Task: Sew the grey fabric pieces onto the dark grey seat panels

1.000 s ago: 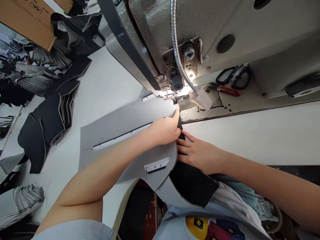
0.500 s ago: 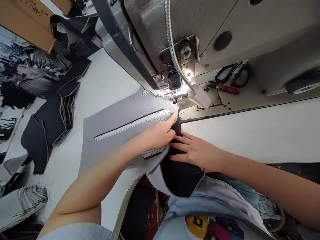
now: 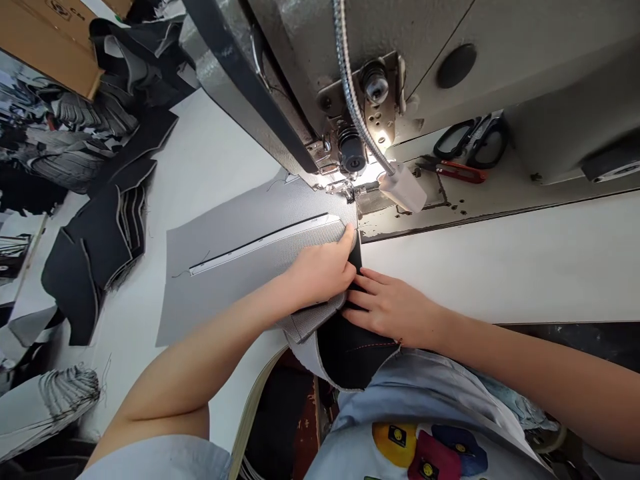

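Observation:
Grey fabric (image 3: 225, 220) with a long pale strip (image 3: 265, 243) lies on the white table, its right edge under the needle area of the sewing machine (image 3: 350, 187). My left hand (image 3: 325, 270) presses on the fabric just below the needle, index finger stretched to the edge, the other fingers curled against the cloth. Black material (image 3: 350, 350) joined to the grey piece hangs over the table's front edge. On it lies my right hand (image 3: 390, 303), fingers spread and flat, close beside the left. The stitching point is partly hidden by machine parts.
Black-handled scissors (image 3: 473, 143) and a red thread snipper (image 3: 457, 171) lie on the machine bed at the right. Stacks of dark cut pieces (image 3: 100, 253) stand on the left. A lamp (image 3: 403, 189) hangs beside the needle. A cardboard box (image 3: 50, 43) is at the upper left.
The lower grey flap with its strip has shifted and folded under my left hand. The black material has moved slightly up, and a red stitch line now shows on it.

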`<state>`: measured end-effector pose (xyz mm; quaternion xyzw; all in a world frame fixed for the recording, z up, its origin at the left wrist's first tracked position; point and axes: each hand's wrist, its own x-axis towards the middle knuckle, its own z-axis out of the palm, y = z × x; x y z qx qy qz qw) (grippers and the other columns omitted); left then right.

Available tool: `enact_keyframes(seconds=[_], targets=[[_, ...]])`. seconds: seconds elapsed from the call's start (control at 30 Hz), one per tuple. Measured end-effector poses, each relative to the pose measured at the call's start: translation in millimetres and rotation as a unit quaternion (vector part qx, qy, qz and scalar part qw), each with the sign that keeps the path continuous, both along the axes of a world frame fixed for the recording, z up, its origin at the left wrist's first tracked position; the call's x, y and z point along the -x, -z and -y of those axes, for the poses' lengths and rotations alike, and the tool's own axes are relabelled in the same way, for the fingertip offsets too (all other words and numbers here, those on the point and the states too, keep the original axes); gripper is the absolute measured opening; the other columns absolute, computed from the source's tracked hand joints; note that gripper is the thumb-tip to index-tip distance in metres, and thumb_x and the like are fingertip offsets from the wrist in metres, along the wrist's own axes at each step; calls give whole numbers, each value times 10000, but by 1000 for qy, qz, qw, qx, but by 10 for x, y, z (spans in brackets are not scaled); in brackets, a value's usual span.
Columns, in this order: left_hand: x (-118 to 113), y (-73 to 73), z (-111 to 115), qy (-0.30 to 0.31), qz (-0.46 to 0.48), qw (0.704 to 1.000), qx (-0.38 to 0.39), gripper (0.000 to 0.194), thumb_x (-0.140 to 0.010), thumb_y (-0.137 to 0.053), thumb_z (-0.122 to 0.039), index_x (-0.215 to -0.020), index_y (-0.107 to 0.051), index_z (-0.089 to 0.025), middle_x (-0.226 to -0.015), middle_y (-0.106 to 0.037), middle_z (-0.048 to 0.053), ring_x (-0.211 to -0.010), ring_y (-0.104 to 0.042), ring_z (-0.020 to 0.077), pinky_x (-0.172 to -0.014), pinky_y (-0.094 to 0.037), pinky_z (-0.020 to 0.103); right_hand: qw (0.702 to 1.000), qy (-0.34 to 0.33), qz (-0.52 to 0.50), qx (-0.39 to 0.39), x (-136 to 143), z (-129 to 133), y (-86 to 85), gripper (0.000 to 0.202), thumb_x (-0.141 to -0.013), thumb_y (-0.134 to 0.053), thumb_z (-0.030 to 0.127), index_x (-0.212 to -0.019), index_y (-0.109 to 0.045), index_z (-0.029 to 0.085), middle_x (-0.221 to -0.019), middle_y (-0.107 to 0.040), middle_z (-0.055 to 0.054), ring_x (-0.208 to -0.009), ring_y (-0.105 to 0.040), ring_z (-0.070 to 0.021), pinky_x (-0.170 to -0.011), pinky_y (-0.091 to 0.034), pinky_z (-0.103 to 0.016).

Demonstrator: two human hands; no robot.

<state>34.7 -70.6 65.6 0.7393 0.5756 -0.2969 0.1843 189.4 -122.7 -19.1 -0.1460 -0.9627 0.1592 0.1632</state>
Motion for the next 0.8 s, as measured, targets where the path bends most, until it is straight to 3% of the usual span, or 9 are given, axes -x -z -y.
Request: enact_keyframes(seconds=[0.13, 0.3, 0.43, 0.6, 0.7, 0.8], targets=[[24, -3, -10, -2, 18, 1000, 4, 738, -880, -333, -196, -1574, -84, -188, -1080, -715, 92, -967, -683, 279, -748, -508, 338, 999, -33, 17, 4, -37, -23, 29, 414, -843, -625, 205, -1252, -612, 138, -1300, -586, -146, -1343, -425, -335, -1132, -324, -511], [37, 10, -62, -20, 51, 998, 2, 725, -872, -326, -175, -1569, -129, -163, -1134, -699, 112, -1006, -671, 266, -751, -499, 314, 997, -62, 29, 32, -141, -101, 13, 550, -757, -657, 162, -1300, -586, 109, -1387, -531, -178, -1400, -346, -379, -1148, -307, -534], [-9, 45, -158, -25, 46, 998, -21, 721, -861, -331, -176, -1563, -166, -177, -1157, -694, 118, -1025, -669, 285, -760, -505, 333, 996, -60, 41, 44, -204, -245, 7, 683, -682, -675, 124, -1353, -551, 109, -1446, -465, -202, -1453, -231, -398, -1164, -295, -544], [-11, 120, -270, -35, 58, 996, -63, 713, -865, -349, -195, -1560, -190, -184, -1198, -677, 115, -1040, -661, 296, -794, -516, 355, 996, -46, 55, 55, -212, -383, 5, 694, -695, -609, 75, -1383, -524, 95, -1485, -420, -202, -1482, -156, -374, -1183, -300, -503], [69, 189, -253, -9, 116, 986, -116, 582, -932, -307, -255, -1497, -352, -125, -1278, -626, 141, -1119, -614, 286, -914, -498, 377, 997, -34, 43, 58, -206, -382, 14, 649, -725, -595, 86, -1371, -538, 117, -1472, -446, -177, -1484, -161, -353, -1184, -308, -498], [215, 280, -233, 60, 176, 962, -198, 496, -967, -254, -269, -1306, -576, -104, -1354, -576, 136, -1259, -506, 267, -1089, -387, 401, 998, -18, 27, 53, -204, -362, 25, 584, -787, -578, 109, -1369, -539, 150, -1478, -454, -143, -1490, -156, -310, -1174, -337, -479]])
